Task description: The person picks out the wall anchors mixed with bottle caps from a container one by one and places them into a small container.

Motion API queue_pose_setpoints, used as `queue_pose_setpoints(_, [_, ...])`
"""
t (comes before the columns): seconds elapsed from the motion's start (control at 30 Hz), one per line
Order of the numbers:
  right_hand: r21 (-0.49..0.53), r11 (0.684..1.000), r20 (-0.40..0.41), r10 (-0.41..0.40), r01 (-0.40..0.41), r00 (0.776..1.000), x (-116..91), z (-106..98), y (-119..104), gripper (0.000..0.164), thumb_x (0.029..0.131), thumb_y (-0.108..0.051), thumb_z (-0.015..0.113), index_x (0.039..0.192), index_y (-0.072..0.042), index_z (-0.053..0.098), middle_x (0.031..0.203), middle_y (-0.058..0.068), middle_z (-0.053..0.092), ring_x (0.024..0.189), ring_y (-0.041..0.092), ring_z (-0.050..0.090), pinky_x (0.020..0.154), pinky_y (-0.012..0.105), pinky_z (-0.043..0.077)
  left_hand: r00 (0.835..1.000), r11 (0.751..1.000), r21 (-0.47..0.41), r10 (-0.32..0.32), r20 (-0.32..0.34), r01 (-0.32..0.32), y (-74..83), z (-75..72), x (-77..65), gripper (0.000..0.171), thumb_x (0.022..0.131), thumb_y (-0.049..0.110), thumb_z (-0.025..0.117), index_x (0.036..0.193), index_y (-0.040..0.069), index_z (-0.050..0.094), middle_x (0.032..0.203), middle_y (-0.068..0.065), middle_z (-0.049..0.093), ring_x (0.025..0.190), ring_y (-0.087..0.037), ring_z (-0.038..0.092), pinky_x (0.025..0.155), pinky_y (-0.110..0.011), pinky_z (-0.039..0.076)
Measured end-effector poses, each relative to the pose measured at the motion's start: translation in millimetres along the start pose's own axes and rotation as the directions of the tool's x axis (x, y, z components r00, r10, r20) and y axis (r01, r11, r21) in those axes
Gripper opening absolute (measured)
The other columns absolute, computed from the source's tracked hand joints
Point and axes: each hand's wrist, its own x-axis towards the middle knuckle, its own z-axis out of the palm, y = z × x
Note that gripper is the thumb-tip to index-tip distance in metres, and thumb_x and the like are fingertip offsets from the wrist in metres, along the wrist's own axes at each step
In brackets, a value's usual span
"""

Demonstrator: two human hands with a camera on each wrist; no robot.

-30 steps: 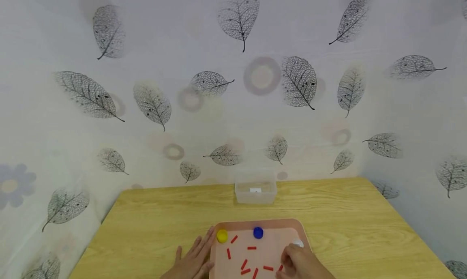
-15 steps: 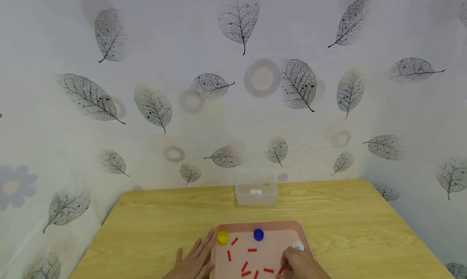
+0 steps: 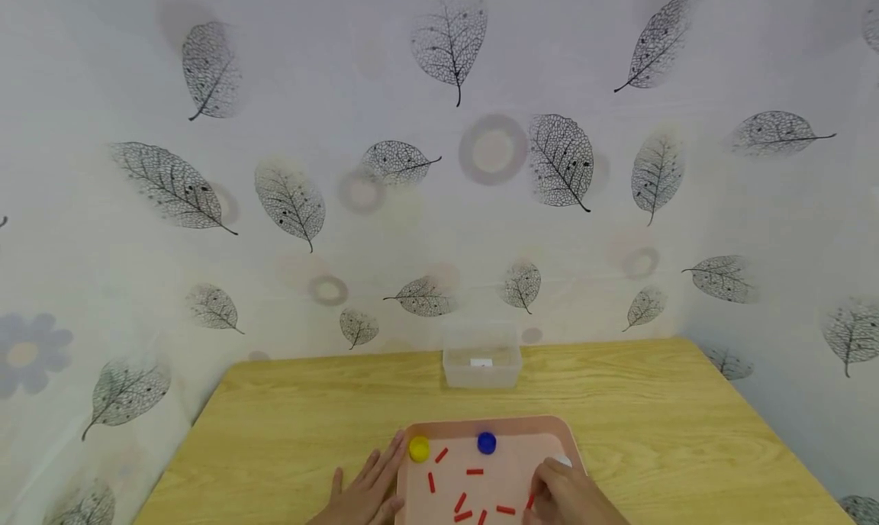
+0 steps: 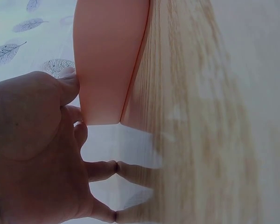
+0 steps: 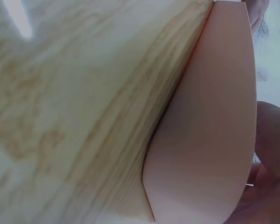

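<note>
A pink tray (image 3: 491,424) holds several short red sticks (image 3: 474,471), a yellow round cap (image 3: 419,449), a blue round cap (image 3: 487,443) and a white round cap (image 3: 563,459). My left hand (image 3: 364,491) rests at the tray's left side with straight fingers; in the left wrist view, the thumb touches the tray wall (image 4: 109,60). Over the tray's right part, my right hand (image 3: 566,498) has curled fingers and pinches a red stick (image 3: 530,500) between index finger and thumb. This hand partly covers the white cap. In the right wrist view, the tray wall hides most of it.
Behind the tray, a translucent plastic box (image 3: 482,375) with a small white label stands near the back edge of the wood-grain table (image 3: 295,410). Leaf-patterned sheeting (image 3: 384,235) surrounds the table at the back and sides.
The right hand moves slightly at the tray's right side, and the stick at its fingertips shifts a little. The white cap, more exposed half a second ago, is partly covered again. The left hand stays put.
</note>
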Motion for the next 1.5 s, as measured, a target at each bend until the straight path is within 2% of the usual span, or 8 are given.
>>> queue_pose_setpoints(0.23, [0.046, 0.997, -0.003, 0.065, -0.064, 0.998, -3, -7, -6, 0.038, 0.082, -0.053, 0.067, 0.093, -0.02, 0.052, 0.084, -0.008, 0.047, 0.075, 0.004, 0.044, 0.06, 0.022, 0.037, 1.0, 1.0, 0.004, 0.016, -0.003, -0.016, 0.1, -0.7, -1.4, 0.063, 0.099, 0.057, 0.022, 0.153, 0.031, 0.004, 0.159, 0.004, 0.004, 0.137, -0.045, 0.021, 0.086, -0.084, 0.003])
queue_pose_setpoints(0.43, [0.034, 0.999, -0.072, -0.008, 0.01, 0.997, -3, -9, -8, 0.029, 0.087, -0.047, 0.064, 0.094, -0.024, 0.048, 0.087, -0.009, 0.05, 0.079, 0.004, 0.049, 0.063, 0.021, 0.042, 1.0, 1.0, 0.015, 0.001, 0.009, -0.001, 0.4, -1.6, -0.9, 0.064, 0.098, 0.059, 0.022, 0.153, 0.032, 0.004, 0.159, 0.004, 0.003, 0.137, -0.046, 0.022, 0.085, -0.084, 0.004])
queue_pose_setpoints(0.63, [0.297, 0.954, -0.013, 0.044, -0.038, 0.999, 2, -12, -5, 0.022, 0.089, -0.029, 0.065, 0.096, -0.015, 0.049, 0.092, 0.002, 0.05, 0.086, 0.014, 0.05, 0.063, 0.023, 0.043, 1.0, 1.0, 0.013, 0.0, 0.007, 0.0, -0.4, -1.5, -0.3, 0.064, 0.098, 0.059, 0.022, 0.153, 0.032, 0.004, 0.159, 0.005, 0.004, 0.137, -0.045, 0.022, 0.085, -0.084, 0.003])
queue_pose_setpoints(0.67, [0.367, 0.928, 0.01, 0.063, -0.063, 0.998, 3, -13, -4, 0.02, 0.091, -0.027, 0.063, 0.096, -0.012, 0.05, 0.092, 0.003, 0.049, 0.085, 0.015, 0.049, 0.063, 0.024, 0.043, 1.0, 1.0, 0.012, -0.002, 0.008, 0.001, -0.4, -1.3, -0.2, 0.064, 0.098, 0.059, 0.022, 0.153, 0.032, 0.004, 0.159, 0.005, 0.004, 0.137, -0.045, 0.022, 0.085, -0.084, 0.003])
queue_pose_setpoints(0.9, [0.039, 0.994, -0.116, -0.096, 0.101, 0.989, 8, -17, -3, 0.018, 0.09, -0.033, 0.065, 0.095, -0.022, 0.051, 0.084, -0.008, 0.051, 0.072, 0.003, 0.049, 0.06, 0.02, 0.043, 0.999, 1.0, -0.003, -0.029, 0.032, 0.029, -0.3, -0.7, 1.1, 0.065, 0.096, 0.062, 0.02, 0.153, 0.034, 0.002, 0.159, 0.004, 0.004, 0.138, -0.044, 0.018, 0.086, -0.084, 0.001])
queue_pose_setpoints(1.07, [0.003, 0.988, -0.204, -0.149, 0.152, 0.968, 14, -23, -4, 0.021, 0.09, -0.025, 0.066, 0.106, -0.025, 0.052, 0.085, -0.008, 0.05, 0.074, 0.006, 0.049, 0.059, 0.02, 0.042, 1.0, 1.0, -0.002, -0.025, 0.013, 0.025, -0.4, 1.9, 2.8, 0.065, 0.096, 0.062, 0.023, 0.152, 0.036, 0.002, 0.159, 0.004, 0.006, 0.137, -0.045, 0.021, 0.086, -0.084, 0.001])
queue_pose_setpoints(1.37, [-0.123, 0.976, -0.4, -0.213, 0.179, 0.891, 35, -30, -5, 0.023, 0.074, -0.009, 0.075, 0.083, -0.019, 0.057, 0.075, -0.014, 0.051, 0.067, 0.001, 0.047, 0.058, 0.02, 0.045, 0.999, 0.999, 0.016, -0.047, -0.014, 0.048, 0.6, 5.3, 6.4, 0.065, 0.096, 0.062, 0.027, 0.152, 0.038, 0.003, 0.159, 0.006, 0.008, 0.135, -0.045, 0.027, 0.085, -0.085, 0.002])
queue_pose_setpoints(1.5, [-0.102, 0.974, -0.416, -0.224, 0.2, 0.881, 42, -34, -4, 0.024, 0.074, -0.009, 0.076, 0.084, -0.02, 0.057, 0.077, -0.013, 0.053, 0.067, 0.0, 0.049, 0.058, 0.02, 0.047, 0.997, 0.997, 0.026, -0.077, -0.001, 0.077, 1.8, 5.5, 6.1, 0.067, 0.094, 0.065, 0.025, 0.152, 0.04, 0.004, 0.159, 0.006, 0.01, 0.136, -0.044, 0.025, 0.087, -0.084, 0.001])
